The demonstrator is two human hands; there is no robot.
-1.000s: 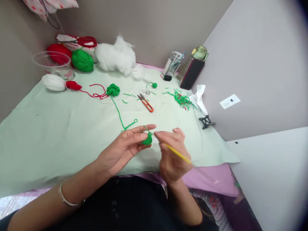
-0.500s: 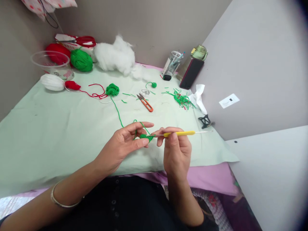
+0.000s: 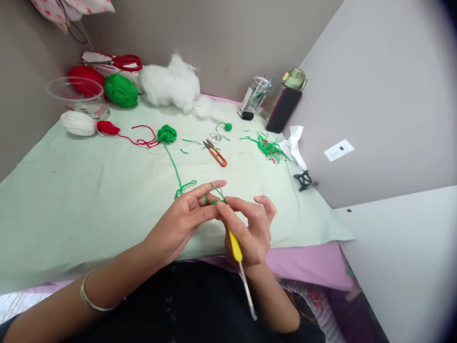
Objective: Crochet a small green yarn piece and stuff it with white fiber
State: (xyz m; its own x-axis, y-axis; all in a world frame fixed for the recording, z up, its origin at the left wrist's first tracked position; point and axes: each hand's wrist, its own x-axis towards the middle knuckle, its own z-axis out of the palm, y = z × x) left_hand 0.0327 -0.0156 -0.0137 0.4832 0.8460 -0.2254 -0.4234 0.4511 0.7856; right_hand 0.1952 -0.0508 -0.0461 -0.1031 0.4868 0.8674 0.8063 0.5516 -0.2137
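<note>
Between the fingertips of my left hand (image 3: pixel 185 214) is a small green crochet piece (image 3: pixel 214 203), mostly covered by fingers. Green yarn passes over the raised left index finger and runs back to a loose green yarn bundle (image 3: pixel 167 134) on the cloth. My right hand (image 3: pixel 250 228) grips a crochet hook (image 3: pixel 234 245) with a yellow handle. Its thin tip points up at the crochet piece, while the other metal end slants down toward my body. The right thumb and index finger meet the piece, touching the left fingertips.
Orange thread snips (image 3: pixel 216 153) lie beyond my hands, near a small green ball (image 3: pixel 227 126). Green and red yarn scraps (image 3: pixel 269 147) are heaped at right. Behind stand white stuffing (image 3: pixel 171 83), a green yarn ball (image 3: pixel 121 89), a phone (image 3: pixel 284 109) and a clear cup (image 3: pixel 256 95).
My right hand has turned the hook from lying level to steeply upright, and its fingers have closed in on the crochet piece. A loop of yarn has shifted left onto the cloth.
</note>
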